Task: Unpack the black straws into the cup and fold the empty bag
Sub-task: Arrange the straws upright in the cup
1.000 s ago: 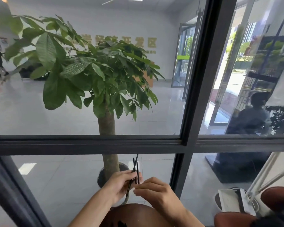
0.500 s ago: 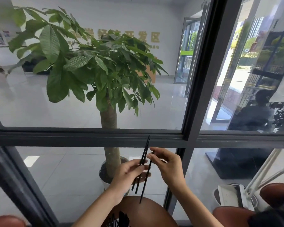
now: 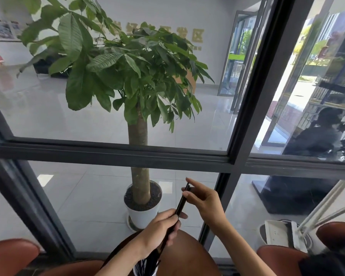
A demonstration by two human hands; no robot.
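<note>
head view: my left hand (image 3: 159,230) has its grip closed around black straws (image 3: 180,204), my right hand (image 3: 204,202) pinches their top end, above the cup (image 3: 144,268).

The only lettering is a row of gold characters (image 3: 195,35) on the far white wall (image 3: 213,20), well above and beyond the fingers; leaves hide most, and the rest are too blurred to read.
</note>
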